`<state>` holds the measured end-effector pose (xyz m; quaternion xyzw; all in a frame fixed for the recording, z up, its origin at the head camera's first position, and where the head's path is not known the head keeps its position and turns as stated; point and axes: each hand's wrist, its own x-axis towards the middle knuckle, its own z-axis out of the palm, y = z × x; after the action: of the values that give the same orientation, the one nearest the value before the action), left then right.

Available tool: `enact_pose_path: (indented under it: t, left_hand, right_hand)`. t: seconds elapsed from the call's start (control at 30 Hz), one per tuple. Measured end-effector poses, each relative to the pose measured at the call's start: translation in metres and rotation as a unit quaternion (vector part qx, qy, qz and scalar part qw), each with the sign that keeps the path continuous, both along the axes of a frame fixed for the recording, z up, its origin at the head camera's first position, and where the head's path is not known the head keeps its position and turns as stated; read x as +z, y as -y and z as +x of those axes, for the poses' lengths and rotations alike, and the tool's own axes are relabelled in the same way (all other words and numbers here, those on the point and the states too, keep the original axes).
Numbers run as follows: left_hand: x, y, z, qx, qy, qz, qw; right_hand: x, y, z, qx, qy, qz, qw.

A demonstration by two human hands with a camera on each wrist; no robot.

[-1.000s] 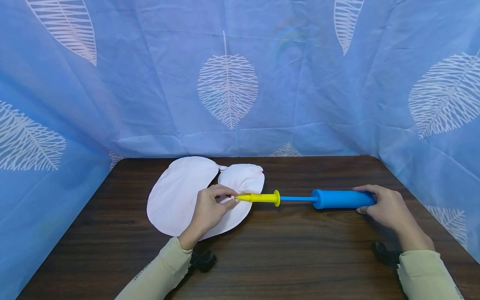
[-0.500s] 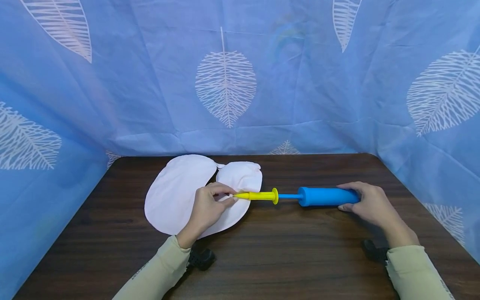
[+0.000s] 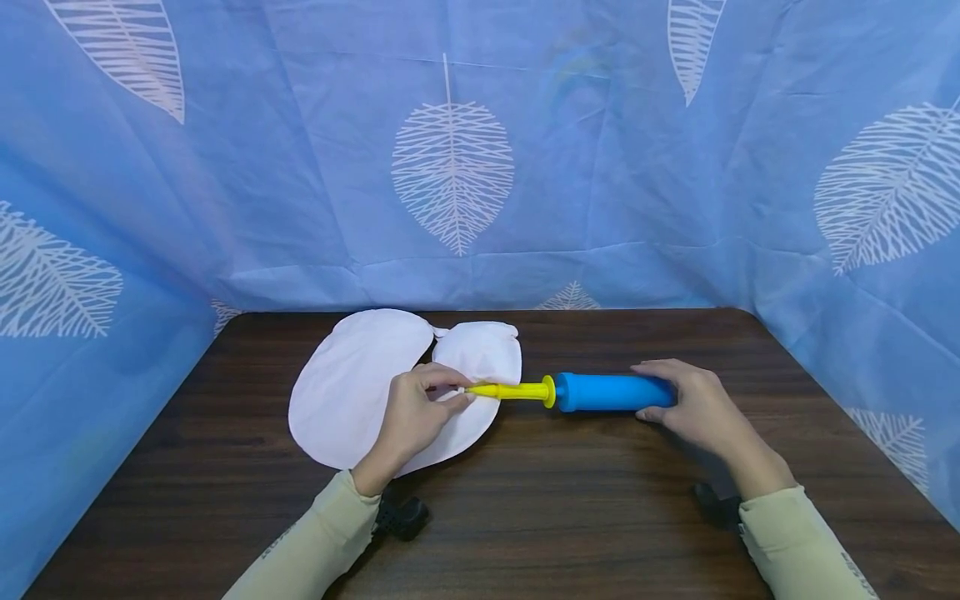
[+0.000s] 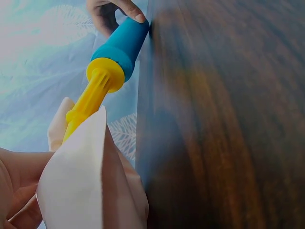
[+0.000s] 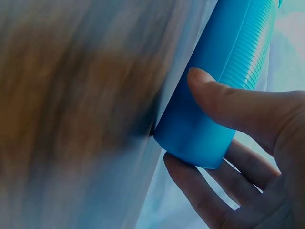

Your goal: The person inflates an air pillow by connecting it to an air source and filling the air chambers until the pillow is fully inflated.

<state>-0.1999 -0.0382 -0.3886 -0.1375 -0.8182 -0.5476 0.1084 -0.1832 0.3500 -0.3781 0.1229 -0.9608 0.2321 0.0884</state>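
Blue cloth [image 3: 555, 167] with white leaves [image 3: 453, 175] hangs behind a brown table [image 3: 540, 517]. Think of the table as a clock, with 12 at the far edge. A big flat white thing [image 3: 356, 387] lies at about 10 o'clock. The right hand [image 3: 697, 404], near 3, grips the outer end of a blue tube [image 3: 611, 392] at about 2. The left hand [image 3: 416, 412], near 10, pinches the thin tip of a yellow nozzle [image 3: 517, 392], which points to 9. Fingers hide how the tip meets the white thing. The tube sits right up by the round yellow rim [image 3: 550, 392], so one push looks about done. The white thing looks mostly flat, so I think it has little air inside and many pushes are left. Half a second ago, a thin blue rod showed between rim and tube; now I can't make it out, and the right hand and tube are closer to the nozzle. The left hand is in the same spot.
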Motion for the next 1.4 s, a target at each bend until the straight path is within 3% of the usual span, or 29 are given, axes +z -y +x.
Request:
enact_pose_path:
  t: [0.57,0.93,1.4]
  left_hand:
    - [-0.004,-0.002,0.001,-0.004,-0.019,-0.011,0.9998]
    - [0.0,0.001,0.0,-0.007,-0.005,0.008,0.9999]
    - [-0.001,0.003,0.0,-0.003,-0.005,0.001,1.0]
  right_hand:
    - [0.001,0.004,-0.001,-0.011,0.02,0.019,1.0]
    - [-0.004,-0.036,0.005,-0.054,0.018,0.01,0.998]
    - [-0.008,-0.076,0.007,-0.114,0.012,0.021,0.993]
